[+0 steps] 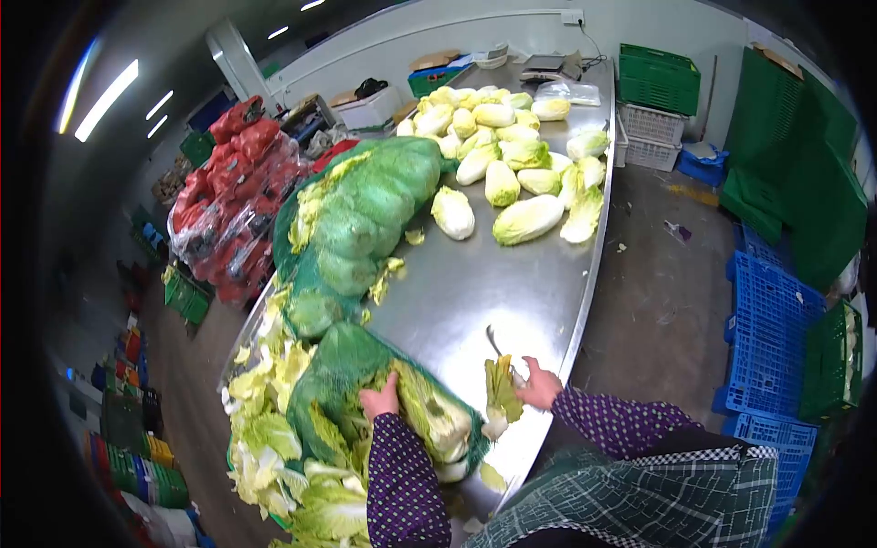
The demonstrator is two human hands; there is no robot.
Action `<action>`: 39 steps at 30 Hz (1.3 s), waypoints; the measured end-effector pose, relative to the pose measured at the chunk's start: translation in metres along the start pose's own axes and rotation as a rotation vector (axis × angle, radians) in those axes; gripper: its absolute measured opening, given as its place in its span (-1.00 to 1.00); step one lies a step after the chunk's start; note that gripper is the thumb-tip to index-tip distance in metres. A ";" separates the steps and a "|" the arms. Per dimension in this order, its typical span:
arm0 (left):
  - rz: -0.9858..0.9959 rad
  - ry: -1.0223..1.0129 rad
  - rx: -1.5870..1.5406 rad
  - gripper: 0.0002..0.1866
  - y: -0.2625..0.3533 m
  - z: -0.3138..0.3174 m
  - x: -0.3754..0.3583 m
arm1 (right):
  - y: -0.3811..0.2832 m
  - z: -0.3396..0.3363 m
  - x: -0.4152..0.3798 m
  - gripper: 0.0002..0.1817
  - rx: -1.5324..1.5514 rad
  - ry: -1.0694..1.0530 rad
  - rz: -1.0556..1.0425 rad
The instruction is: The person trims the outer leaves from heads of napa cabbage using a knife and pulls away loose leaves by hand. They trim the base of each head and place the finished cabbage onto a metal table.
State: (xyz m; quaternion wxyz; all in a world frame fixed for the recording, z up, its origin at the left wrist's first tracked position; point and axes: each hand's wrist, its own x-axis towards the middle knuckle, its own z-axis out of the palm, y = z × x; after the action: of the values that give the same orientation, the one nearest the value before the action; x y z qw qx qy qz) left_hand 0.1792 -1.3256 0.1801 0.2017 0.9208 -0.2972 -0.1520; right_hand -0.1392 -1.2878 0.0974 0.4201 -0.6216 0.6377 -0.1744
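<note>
Clearly one cabbage (pixel 437 416) sets the geometry: lying at the near end of the steel table (pixel 429 297), partly inside a green net bag (pixel 340 356), pale stem end outward.

Long axis: slantwise, leafy end toward the far left by the left hand (pixel 379 400), cut end toward the near right, on the side facing the wearer.

Left hand: nearer of the two, at the bag's opening, against the cabbage's leafy end. Thumb raised and parted from the fingers; the fingertips are lost among net and leaves. Cannot tell whether they grip the net or only press on it. From these fingers the cabbage runs off rightward and back toward the body.

Right hand: (pixel 539 387) out past the stem end, apart from the cabbage, which lies leftward and a little nearer the body. Fingers drawn together, apparently pinching a yellowed leaf (pixel 501 393). A thin curved blade (pixel 492 342) juts up beyond that leaf; its handle is hidden, so its hold cannot be confirmed. The leaf fills part of the gap between right hand and stem end.

Judged from this layout, the exposed stem end is the right hand's easiest access; the net wraps much of the rest. Loose leaves (pixel 265 429) heap along the left edge; bare heads (pixel 532 219) lie well apart, farther up the table.
</note>
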 end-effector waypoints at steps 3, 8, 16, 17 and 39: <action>0.000 -0.076 0.143 0.14 0.023 -0.016 -0.010 | 0.010 0.015 0.001 -0.30 0.193 0.009 -0.021; 0.015 -0.093 0.084 0.02 -0.012 0.012 0.004 | -0.041 0.030 0.004 -0.37 0.196 -0.175 -0.083; 0.143 0.112 -0.604 -0.37 -0.101 -0.024 -0.058 | -0.070 0.051 -0.049 -0.13 0.044 -0.096 -0.222; 0.210 0.125 -0.773 -0.35 -0.144 -0.017 -0.062 | -0.065 0.055 -0.058 -0.13 0.087 -0.083 -0.214; 0.455 -0.100 0.098 -0.37 -0.385 -0.200 -0.146 | -0.097 0.141 -0.149 -0.63 0.150 0.052 -0.360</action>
State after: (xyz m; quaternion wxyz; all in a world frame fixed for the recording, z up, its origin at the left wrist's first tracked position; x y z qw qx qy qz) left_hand 0.3321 -0.8951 0.2001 0.1708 0.8302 -0.5136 -0.1334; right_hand 0.0109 -1.1212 0.1343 0.4107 -0.6878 0.5121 -0.3099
